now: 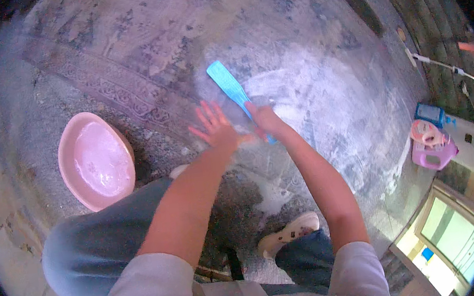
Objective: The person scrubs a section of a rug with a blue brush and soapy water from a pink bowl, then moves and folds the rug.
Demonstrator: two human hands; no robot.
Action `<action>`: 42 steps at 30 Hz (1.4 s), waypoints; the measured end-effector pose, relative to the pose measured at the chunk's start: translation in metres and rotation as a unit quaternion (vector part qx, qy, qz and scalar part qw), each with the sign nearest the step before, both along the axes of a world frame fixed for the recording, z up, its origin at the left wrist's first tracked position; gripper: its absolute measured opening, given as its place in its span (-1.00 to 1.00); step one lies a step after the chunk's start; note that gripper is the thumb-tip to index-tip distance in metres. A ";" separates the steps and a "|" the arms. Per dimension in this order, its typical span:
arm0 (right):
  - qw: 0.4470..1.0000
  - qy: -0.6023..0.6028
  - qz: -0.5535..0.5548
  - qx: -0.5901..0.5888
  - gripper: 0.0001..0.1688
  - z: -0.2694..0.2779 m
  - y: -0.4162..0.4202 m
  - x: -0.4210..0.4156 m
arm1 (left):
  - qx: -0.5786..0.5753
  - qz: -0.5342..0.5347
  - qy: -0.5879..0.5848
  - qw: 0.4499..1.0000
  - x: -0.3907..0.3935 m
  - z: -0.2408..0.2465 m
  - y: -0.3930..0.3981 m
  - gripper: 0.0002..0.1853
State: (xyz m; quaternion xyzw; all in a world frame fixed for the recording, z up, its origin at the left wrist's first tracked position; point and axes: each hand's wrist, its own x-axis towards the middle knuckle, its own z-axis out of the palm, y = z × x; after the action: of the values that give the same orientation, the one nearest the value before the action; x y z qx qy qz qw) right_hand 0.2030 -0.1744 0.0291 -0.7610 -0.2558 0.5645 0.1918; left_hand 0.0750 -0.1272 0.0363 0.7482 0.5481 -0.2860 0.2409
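Note:
A light-blue plastic hand brush (pixel 228 81) with a long flat head is gripped at its handle by my right hand (pixel 265 121). Its underside is hidden, so I cannot see any bristles. The brush lies over a patterned carpet (pixel 126 83), much of which is covered with whitish suds (pixel 312 83) to the right. Just left of the handle, my left hand (pixel 218 130) is held out with its fingers spread and nothing in it. I cannot tell whether its palm touches the carpet. A pink basin (pixel 96 160) of foamy water stands farther left.
My knee (pixel 96 249) is close to the basin, and a beige clog (pixel 291 233) is on my other foot. At the right are a blue pump bottle (pixel 430 115), a pink bottle (pixel 424 132) and a purple jug (pixel 435 155). A doorway (pixel 449 229) opens at the lower right.

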 end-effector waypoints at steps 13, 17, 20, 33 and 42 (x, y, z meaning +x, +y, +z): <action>0.886 0.047 -0.459 -0.036 -0.44 -0.019 -0.172 0.006 | -0.020 0.012 0.034 0.999 0.015 0.003 -0.005 0.53; 0.947 0.008 -0.305 -0.098 -0.60 -0.013 -0.154 -0.033 | 0.006 0.015 0.043 0.999 0.015 -0.009 -0.012 0.56; 0.962 -0.083 -0.250 -0.073 -0.42 0.000 -0.239 0.002 | 0.023 0.001 0.050 0.998 0.011 -0.017 -0.017 0.56; 0.983 -0.070 -0.160 -0.053 -0.67 -0.030 -0.300 -0.023 | 0.094 -0.046 0.071 0.992 -0.002 -0.062 0.007 0.55; 0.766 0.054 -0.641 -0.009 -0.22 -0.013 -0.519 0.042 | 0.046 -0.078 0.014 0.996 0.026 -0.021 -0.151 0.49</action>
State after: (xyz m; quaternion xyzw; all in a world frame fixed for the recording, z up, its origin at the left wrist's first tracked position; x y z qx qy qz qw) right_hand 0.2446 -0.6933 0.0156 -0.7177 0.3076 0.3529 0.5155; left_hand 0.1014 -0.2780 0.0156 0.7947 0.5043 -0.2889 0.1751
